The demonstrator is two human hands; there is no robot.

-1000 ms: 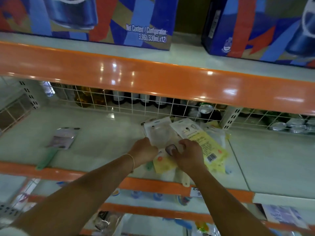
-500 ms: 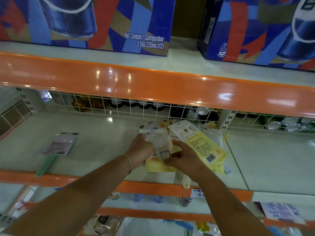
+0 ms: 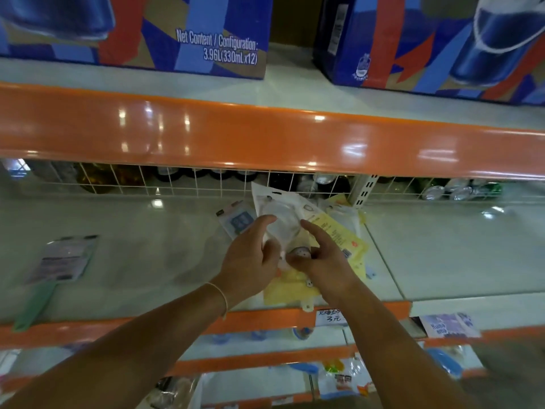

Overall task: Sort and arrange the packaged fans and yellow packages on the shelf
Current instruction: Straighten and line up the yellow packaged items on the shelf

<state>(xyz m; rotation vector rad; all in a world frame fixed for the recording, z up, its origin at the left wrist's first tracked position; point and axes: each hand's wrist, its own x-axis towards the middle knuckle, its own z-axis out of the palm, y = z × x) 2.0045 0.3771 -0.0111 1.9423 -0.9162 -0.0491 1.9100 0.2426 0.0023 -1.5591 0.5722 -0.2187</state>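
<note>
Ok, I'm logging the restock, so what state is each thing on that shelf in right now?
clear fan package: lifted off the pile, tilted, gripped by both hands
left hand: grips the package's left edge
right hand: pinches its lower end, forefinger out straight
yellow packages: lying flat in a loose, overlapping pile
blue-printed package: flat beside the pile
green-handled fan package: flat, apart at left, handle overhanging the shelf edge
</note>
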